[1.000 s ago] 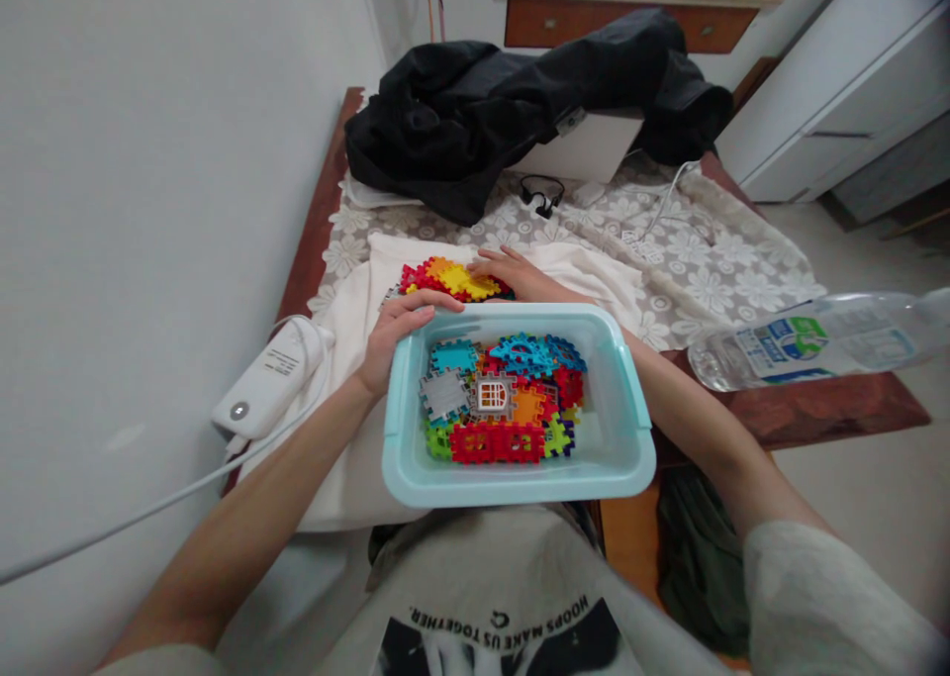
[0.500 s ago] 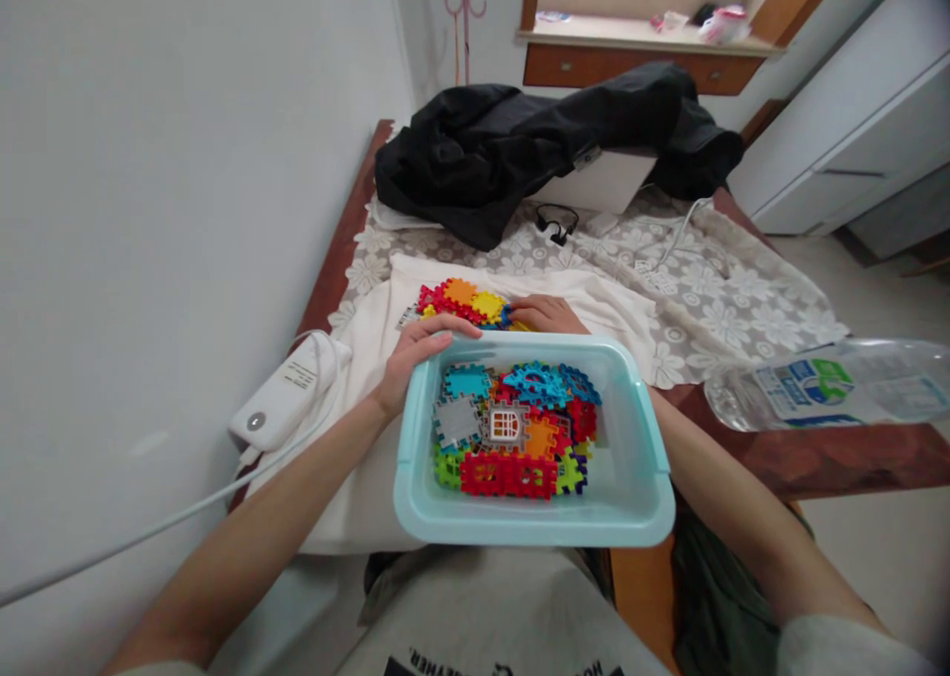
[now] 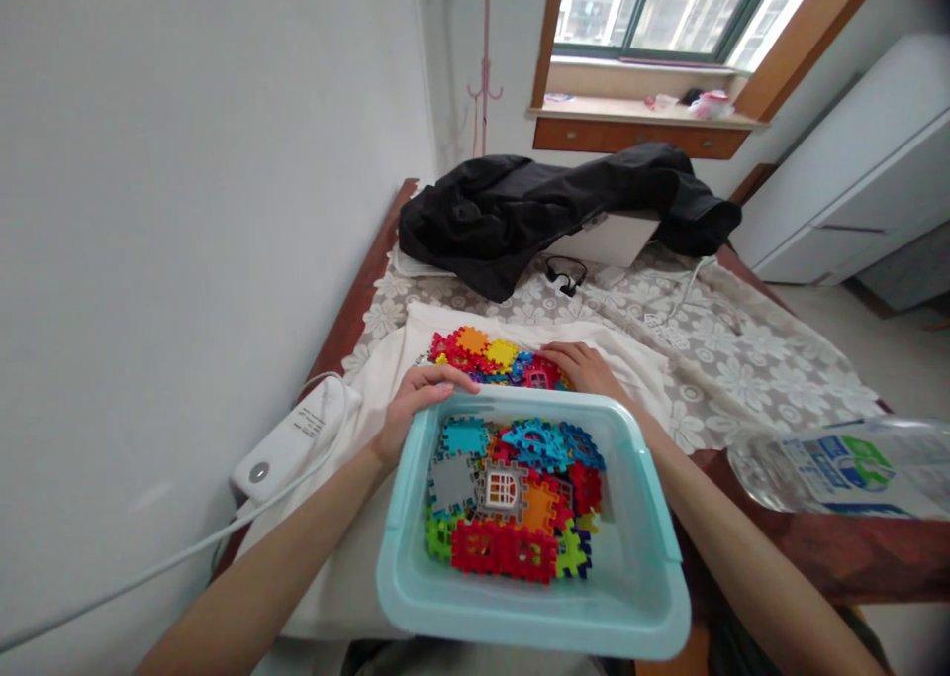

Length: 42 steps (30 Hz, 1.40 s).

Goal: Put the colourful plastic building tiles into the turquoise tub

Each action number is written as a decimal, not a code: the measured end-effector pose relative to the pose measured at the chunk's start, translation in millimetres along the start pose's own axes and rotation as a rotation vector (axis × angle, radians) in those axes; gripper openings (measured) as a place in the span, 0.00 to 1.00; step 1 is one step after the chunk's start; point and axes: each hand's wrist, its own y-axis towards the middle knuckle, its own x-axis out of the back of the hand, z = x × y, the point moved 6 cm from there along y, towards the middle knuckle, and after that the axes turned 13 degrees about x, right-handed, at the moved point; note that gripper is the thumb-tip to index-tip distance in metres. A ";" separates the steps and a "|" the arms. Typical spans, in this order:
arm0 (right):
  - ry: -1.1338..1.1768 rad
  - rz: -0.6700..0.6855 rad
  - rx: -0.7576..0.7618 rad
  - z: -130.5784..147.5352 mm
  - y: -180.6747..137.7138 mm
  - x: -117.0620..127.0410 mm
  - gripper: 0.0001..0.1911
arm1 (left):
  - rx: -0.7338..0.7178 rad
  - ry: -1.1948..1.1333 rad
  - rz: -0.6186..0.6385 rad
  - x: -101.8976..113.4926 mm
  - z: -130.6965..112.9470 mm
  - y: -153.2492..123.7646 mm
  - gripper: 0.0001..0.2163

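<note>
A light blue plastic bin [image 3: 644, 597] is tilted toward me near the table's front edge. Inside lie several interlocking toy blocks, among them a red block [image 3: 494, 549], a grey block [image 3: 452, 484] and a blue block [image 3: 535, 443]. My left hand [image 3: 427, 399] grips the bin's far left corner, fingers over the rim. Behind the bin, a pile of colourful toy blocks [image 3: 502, 353] rests on a white cloth. My right hand [image 3: 583, 367] lies over the pile's right side with fingers stretched out, touching the blocks; the bin's rim hides the pile's near part.
A white power adapter [image 3: 286, 436] with a cable lies on the left by the wall. On the right is a clear plastic bottle [image 3: 853, 466] on its side. Farther back are black earphones [image 3: 566, 275], a black jacket [image 3: 512, 211] and a silver laptop [image 3: 619, 239].
My view has tilted up, so the table and bin appear lower. My right hand has shifted to the right over the pile, and more red and blue blocks show beside it.
</note>
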 end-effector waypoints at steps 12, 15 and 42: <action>0.090 -0.140 -0.071 13.1 3.9 18.5 0.28 | -0.030 -0.018 -0.069 -4.4 -5.3 0.7 0.09; -0.011 -0.097 -0.073 12.4 4.7 16.2 0.27 | -0.035 -0.005 -0.080 -5.3 -7.4 0.7 0.08; 0.015 -0.200 -0.114 19.1 2.1 26.5 0.17 | -0.007 -0.029 -0.130 -3.0 -3.2 1.5 0.09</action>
